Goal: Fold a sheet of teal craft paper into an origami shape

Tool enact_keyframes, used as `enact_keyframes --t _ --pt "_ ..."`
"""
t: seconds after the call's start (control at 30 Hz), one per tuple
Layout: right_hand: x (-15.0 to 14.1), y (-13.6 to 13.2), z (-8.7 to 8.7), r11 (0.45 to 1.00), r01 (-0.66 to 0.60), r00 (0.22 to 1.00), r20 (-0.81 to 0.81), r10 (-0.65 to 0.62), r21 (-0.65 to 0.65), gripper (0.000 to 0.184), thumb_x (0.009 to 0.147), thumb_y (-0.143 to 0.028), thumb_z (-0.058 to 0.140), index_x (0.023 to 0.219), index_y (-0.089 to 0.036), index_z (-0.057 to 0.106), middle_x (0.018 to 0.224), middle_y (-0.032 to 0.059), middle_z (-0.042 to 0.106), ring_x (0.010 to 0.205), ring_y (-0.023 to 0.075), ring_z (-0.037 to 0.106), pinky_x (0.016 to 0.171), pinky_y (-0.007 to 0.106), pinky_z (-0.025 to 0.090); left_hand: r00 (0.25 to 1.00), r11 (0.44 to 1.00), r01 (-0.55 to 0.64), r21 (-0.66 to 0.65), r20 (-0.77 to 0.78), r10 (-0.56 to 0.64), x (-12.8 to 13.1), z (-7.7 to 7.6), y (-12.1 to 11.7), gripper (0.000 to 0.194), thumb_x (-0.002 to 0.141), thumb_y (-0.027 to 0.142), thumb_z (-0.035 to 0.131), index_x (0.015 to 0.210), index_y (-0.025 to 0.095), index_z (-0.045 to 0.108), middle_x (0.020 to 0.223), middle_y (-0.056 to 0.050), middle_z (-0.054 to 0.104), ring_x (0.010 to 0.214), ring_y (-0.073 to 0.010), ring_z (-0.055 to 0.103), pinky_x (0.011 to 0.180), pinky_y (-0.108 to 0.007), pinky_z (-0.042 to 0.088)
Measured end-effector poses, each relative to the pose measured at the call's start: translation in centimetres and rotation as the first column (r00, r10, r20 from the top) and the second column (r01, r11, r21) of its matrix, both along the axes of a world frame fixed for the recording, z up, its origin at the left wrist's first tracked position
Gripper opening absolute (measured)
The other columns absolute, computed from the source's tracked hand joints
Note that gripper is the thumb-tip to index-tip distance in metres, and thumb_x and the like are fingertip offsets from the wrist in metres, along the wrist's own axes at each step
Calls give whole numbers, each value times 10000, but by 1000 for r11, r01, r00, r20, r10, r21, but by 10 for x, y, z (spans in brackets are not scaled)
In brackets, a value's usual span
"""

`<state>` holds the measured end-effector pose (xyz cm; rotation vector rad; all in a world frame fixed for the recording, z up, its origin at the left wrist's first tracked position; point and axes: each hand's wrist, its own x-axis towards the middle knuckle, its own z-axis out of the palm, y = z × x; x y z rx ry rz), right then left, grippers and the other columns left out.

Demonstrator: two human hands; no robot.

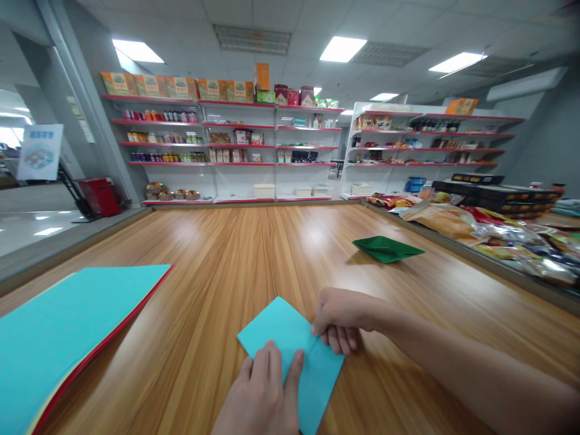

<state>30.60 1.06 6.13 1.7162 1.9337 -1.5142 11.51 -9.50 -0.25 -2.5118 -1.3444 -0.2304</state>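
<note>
Paper stack [90,320]: well to the left of the left hand, turquoise on top, yellow and red edges showing below.
Left hand [265,389]: fingers spread and laid flat on the blue sheet, gripping nothing.
Blue sheet [278,320]: on the wooden table [217,254], under the left hand's fingers and reaching the right hand; one corner points away from both.
Line in the sheet: probably a crease, just beside the right hand's fingertips; best pressed slowly along its length while the left hand keeps the paper from sliding.
Right hand [338,320]: fingers curled at the sheet's right side; I cannot tell whether they pinch or press.
Green folded paper [389,249]: beyond the right hand, to its right, not touching.
</note>
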Motion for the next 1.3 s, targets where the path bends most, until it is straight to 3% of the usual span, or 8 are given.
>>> enact_keyframes --t 0.4,0.53,0.63,0.7,0.93,1.1,1.2,1.3 --pt "27 9 -1 952 -274 959 37 281 -134 222 669 -311 603 562 -119 636 512 17 625 422 107 576 433 201 459 981 970 32 -243 192 16 -11 22 15 601 880 557 423 1289 143 571 1342 -263 476 1245 -448 422 964 -573 406" --pt "16 3 2 959 -132 991 28 129 252 273 755 -325 536 600 -125 639 590 55 647 473 137 573 470 251 436 938 957 87 -278 347 15 -20 15 39 373 907 405 468 1140 210 684 1359 -183 487 1237 -356 473 1002 -490 412" --pt "-1 -4 -9 629 21 998 17 -55 777 319 754 -431 604 825 -131 685 846 110 682 743 209 628 623 289 443 886 949 121 -290 463 28 -21 11 48 285 881 350 527 1081 261 709 1359 -139 482 1222 -314 495 992 -451 432" --pt "-10 -9 -17 568 -11 998 47 -50 823 420 680 -492 684 908 -140 675 948 128 661 860 241 615 685 298 435 856 948 146 -281 517 22 -21 11 50 259 870 322 543 1057 279 717 1369 -123 459 1221 -299 492 993 -443 429" --pt "-13 -12 -19 617 -44 974 172 -150 786 645 531 -617 746 925 -118 640 972 169 626 917 326 581 685 353 423 820 950 128 -286 569 61 -22 10 49 230 849 291 572 1011 325 732 1385 -90 417 1267 -319 426 1017 -498 384" --pt "-7 -3 -25 690 226 974 -144 -175 687 613 498 -400 825 1002 -134 598 897 96 657 794 242 612 615 305 436 788 945 93 -314 604 123 -24 4 52 259 830 304 592 1059 313 713 1425 -93 369 1307 -342 373 1046 -513 337" --pt "-8 3 -31 698 446 864 -473 -173 559 371 599 -298 773 891 -138 611 816 59 660 709 176 612 581 266 448 609 960 6 -281 762 219 -24 6 57 621 768 357 668 1352 265 476 1434 -134 347 1338 -348 319 1065 -534 296" --pt "-11 7 -35 701 646 617 -748 -245 302 303 695 -382 716 823 -141 585 715 35 634 564 132 573 466 238 431 175 938 38 -345 926 334 -24 15 64 967 736 425 712 1478 179 144 1422 -208 355 1307 -331 383 1049 -499 335"
